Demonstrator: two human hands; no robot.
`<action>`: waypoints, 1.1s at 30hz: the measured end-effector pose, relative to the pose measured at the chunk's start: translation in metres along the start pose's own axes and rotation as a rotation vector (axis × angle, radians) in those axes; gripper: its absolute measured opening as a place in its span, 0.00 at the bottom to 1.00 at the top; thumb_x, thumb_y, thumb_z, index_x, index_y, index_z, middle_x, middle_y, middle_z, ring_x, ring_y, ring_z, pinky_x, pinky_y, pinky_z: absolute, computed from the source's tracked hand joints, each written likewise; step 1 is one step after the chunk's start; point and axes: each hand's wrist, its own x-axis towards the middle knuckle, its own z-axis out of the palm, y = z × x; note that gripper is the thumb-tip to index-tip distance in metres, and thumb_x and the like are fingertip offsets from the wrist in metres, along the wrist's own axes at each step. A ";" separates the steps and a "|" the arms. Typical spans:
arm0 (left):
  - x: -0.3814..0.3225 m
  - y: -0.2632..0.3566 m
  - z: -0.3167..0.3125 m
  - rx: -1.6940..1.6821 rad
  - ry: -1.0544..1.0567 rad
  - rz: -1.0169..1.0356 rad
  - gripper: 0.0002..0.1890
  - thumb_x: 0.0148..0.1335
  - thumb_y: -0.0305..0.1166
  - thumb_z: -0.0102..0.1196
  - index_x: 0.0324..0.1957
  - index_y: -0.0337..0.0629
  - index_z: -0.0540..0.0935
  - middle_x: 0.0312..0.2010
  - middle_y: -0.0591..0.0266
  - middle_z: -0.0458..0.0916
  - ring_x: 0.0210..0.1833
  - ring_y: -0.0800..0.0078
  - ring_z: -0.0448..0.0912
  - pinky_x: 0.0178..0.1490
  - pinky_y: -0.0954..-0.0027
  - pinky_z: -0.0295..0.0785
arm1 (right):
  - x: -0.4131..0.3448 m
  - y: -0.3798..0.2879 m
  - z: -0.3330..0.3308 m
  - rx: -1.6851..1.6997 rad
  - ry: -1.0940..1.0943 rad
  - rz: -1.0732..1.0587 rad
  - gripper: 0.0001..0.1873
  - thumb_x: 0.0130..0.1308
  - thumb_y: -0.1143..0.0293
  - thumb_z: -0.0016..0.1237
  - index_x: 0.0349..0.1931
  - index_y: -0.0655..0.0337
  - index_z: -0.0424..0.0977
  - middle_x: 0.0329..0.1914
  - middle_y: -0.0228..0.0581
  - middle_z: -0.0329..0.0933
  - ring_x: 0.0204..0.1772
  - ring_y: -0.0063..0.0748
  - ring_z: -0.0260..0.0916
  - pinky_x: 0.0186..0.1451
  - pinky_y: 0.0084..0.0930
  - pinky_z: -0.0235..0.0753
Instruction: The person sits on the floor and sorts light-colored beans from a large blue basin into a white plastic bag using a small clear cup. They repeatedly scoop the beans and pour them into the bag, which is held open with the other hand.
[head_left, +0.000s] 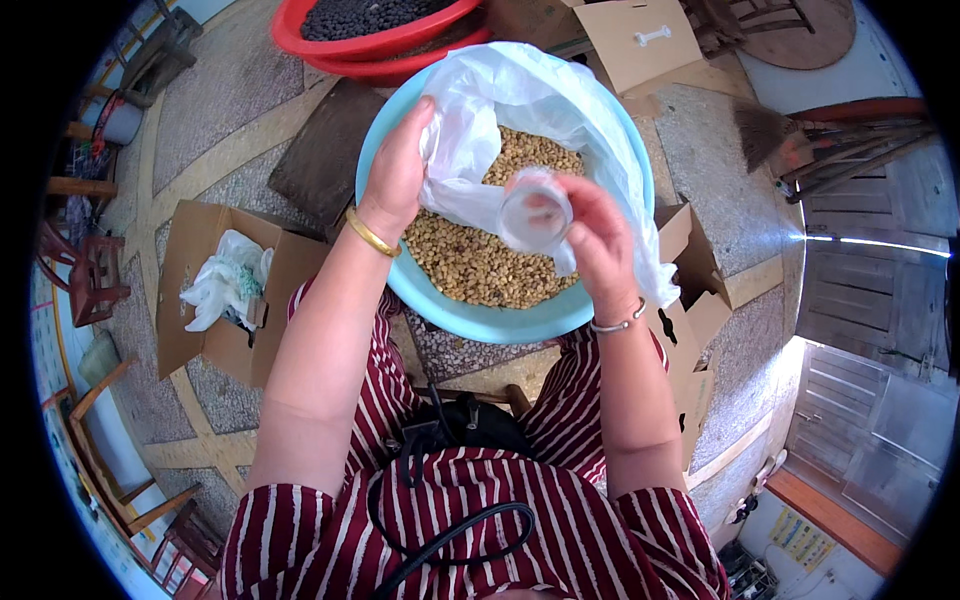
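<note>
A light blue plastic basin (495, 327) stands before me, holding many small tan-brown beans or kernels (480, 262). In it lies a translucent white plastic bag (540, 82), its mouth spread wide, with more of the same kernels inside. My left hand (397, 169) grips the bag's left edge near the basin rim. Over the middle of the basin, my right hand (600, 232) holds a small clear plastic cup (534, 214), somewhat blurred. Its round end faces up toward me, and whether anything is inside I cannot tell. Part of the bag hangs over the basin's right rim.
Two stacked red basins (375, 52), the upper with dark round items, stand beyond. An opened cardboard box (217, 292) with crumpled plastic bags is at left. More cardboard boxes stand at right (694, 277) and at the back (637, 41). A broom (757, 135) lies at far right.
</note>
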 end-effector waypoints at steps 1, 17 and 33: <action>0.000 0.000 0.000 0.007 0.033 0.000 0.20 0.67 0.40 0.39 0.53 0.35 0.70 0.48 0.61 0.75 0.50 0.73 0.73 0.55 0.70 0.66 | -0.003 0.003 0.001 -0.001 -0.107 0.105 0.23 0.58 0.71 0.51 0.53 0.66 0.65 0.53 0.39 0.68 0.54 0.30 0.66 0.56 0.29 0.68; 0.000 0.000 0.001 0.053 0.024 -0.009 0.21 0.68 0.41 0.38 0.53 0.35 0.70 0.47 0.61 0.75 0.49 0.74 0.73 0.54 0.72 0.67 | -0.013 0.063 0.013 -1.236 -0.189 0.091 0.20 0.47 0.67 0.55 0.42 0.59 0.73 0.38 0.46 0.70 0.43 0.47 0.70 0.47 0.36 0.72; 0.001 -0.001 -0.004 0.046 0.032 0.026 0.21 0.67 0.40 0.39 0.53 0.34 0.70 0.48 0.60 0.75 0.50 0.73 0.73 0.54 0.71 0.67 | 0.014 -0.001 -0.025 0.081 0.037 0.535 0.24 0.60 0.60 0.49 0.51 0.68 0.67 0.43 0.40 0.74 0.43 0.28 0.74 0.44 0.25 0.77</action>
